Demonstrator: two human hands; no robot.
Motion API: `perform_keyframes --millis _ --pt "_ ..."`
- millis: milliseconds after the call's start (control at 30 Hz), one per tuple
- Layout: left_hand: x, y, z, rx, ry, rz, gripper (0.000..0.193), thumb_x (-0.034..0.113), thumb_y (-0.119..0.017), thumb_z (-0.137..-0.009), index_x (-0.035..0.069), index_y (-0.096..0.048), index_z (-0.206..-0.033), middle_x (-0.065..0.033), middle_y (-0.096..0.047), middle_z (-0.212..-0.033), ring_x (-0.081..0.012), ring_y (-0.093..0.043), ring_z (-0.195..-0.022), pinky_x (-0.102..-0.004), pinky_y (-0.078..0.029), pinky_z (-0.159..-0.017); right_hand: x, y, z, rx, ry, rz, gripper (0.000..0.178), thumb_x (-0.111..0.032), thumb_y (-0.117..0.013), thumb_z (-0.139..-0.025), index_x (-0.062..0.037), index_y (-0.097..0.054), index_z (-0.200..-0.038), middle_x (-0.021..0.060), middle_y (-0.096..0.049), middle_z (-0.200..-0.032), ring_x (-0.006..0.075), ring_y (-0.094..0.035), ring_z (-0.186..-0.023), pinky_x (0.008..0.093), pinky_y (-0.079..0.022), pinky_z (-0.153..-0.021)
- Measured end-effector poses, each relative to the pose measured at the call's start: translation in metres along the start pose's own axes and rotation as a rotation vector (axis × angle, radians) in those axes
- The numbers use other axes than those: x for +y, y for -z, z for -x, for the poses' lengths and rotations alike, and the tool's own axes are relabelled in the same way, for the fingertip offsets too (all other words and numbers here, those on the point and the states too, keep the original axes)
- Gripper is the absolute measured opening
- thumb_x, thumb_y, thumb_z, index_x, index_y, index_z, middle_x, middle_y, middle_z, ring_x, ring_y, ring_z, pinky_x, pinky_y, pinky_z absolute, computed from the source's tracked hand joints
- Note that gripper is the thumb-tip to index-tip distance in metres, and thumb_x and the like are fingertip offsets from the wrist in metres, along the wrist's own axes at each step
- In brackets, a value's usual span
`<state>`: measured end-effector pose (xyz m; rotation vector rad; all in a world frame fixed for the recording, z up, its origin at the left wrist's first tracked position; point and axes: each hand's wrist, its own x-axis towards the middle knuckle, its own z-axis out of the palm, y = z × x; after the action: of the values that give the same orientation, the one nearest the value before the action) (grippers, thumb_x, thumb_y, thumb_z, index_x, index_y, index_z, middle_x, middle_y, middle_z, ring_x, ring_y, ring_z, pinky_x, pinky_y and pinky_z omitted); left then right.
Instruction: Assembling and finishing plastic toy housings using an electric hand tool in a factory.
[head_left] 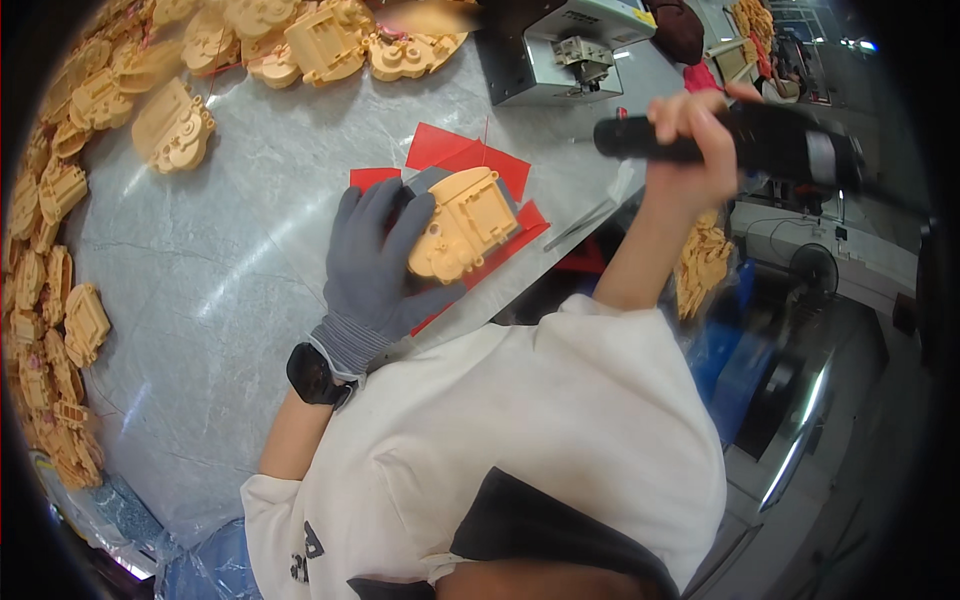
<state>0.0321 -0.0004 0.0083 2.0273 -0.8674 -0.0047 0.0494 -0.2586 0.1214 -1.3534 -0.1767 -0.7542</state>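
My left hand (372, 255), in a grey glove, grips the left side of a yellow-orange plastic housing (468, 225), with fingers along its far side and the thumb at its near edge. The housing shows a rectangular recess and several round bosses. It sits on a grey block, mostly hidden, over red sheets (510, 172) on the table. Up to the right, apart from the housing, my bare right hand (700, 135) is closed around a black corded electric screwdriver (775, 145). The tool lies nearly level in the air, slightly blurred by motion.
Many similar housings (325, 45) line the table's far and left edges; one (172, 125) lies inward from them. A dark machine (570, 55) with a metal mechanism stands at the back right. Metal tweezers (582, 222) rest near the table edge. A fan (812, 268) stands further right.
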Motion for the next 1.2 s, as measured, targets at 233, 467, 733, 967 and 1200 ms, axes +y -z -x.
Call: perform_keyframes --millis 233,467,733,967,1200 --pt "-0.005 -0.005 0.006 0.096 -0.017 -0.028 0.095 0.034 -0.084 -0.049 0.005 -0.041 -0.129 -0.0203 -0.044 -0.128 -0.0371 -0.044 -0.116 -0.0493 -0.034 -0.100 -0.032 -0.053 0.060 -0.791 -0.105 -0.240 0.048 0.011 -0.057 -0.069 -0.0063 -0.035 -0.108 0.0077 -0.053 -0.066 0.0181 -0.049 -0.047 0.0310 -0.043 -0.047" --pt "-0.009 -0.009 0.010 0.116 -0.056 -0.023 0.084 0.030 -0.081 -0.052 0.010 -0.045 -0.125 -0.0170 -0.042 -0.124 -0.0336 -0.047 -0.109 -0.0487 -0.033 -0.099 -0.025 -0.059 0.077 -0.745 -0.104 -0.145 0.050 0.005 -0.056 -0.074 -0.0112 -0.034 -0.115 0.0054 -0.052 -0.068 0.0177 -0.054 -0.055 0.0342 -0.046 -0.055" --pt "-0.009 -0.006 0.012 0.123 -0.058 0.004 0.081 0.029 -0.080 -0.052 0.011 -0.047 -0.123 -0.0156 -0.047 -0.119 -0.0313 -0.048 -0.108 -0.0480 -0.033 -0.099 -0.021 -0.066 0.078 -0.836 -0.172 -0.075 0.045 0.006 -0.055 -0.075 -0.0111 -0.032 -0.111 0.0049 -0.052 -0.072 0.0181 -0.055 -0.057 0.0361 -0.047 -0.058" --pt "-0.013 -0.007 0.010 0.117 -0.042 0.037 0.080 0.030 -0.080 -0.052 0.011 -0.048 -0.123 -0.0150 -0.048 -0.117 -0.0300 -0.047 -0.109 -0.0469 -0.034 -0.098 -0.017 -0.073 0.085 -0.751 -0.083 -0.076 0.044 0.015 -0.059 -0.065 -0.0039 -0.036 -0.097 0.0098 -0.053 -0.066 0.0189 -0.050 -0.048 0.0309 -0.042 -0.043" --pt "-0.005 -0.018 -0.002 0.218 0.024 0.014 0.081 0.032 -0.080 -0.051 0.012 -0.048 -0.122 -0.0131 -0.049 -0.114 -0.0300 -0.048 -0.106 -0.0467 -0.032 -0.099 -0.021 -0.077 0.100 -0.724 -0.013 0.083 0.044 0.007 -0.058 -0.074 -0.0093 -0.033 -0.106 0.0068 -0.051 -0.070 0.0198 -0.056 -0.059 0.0392 -0.047 -0.060"
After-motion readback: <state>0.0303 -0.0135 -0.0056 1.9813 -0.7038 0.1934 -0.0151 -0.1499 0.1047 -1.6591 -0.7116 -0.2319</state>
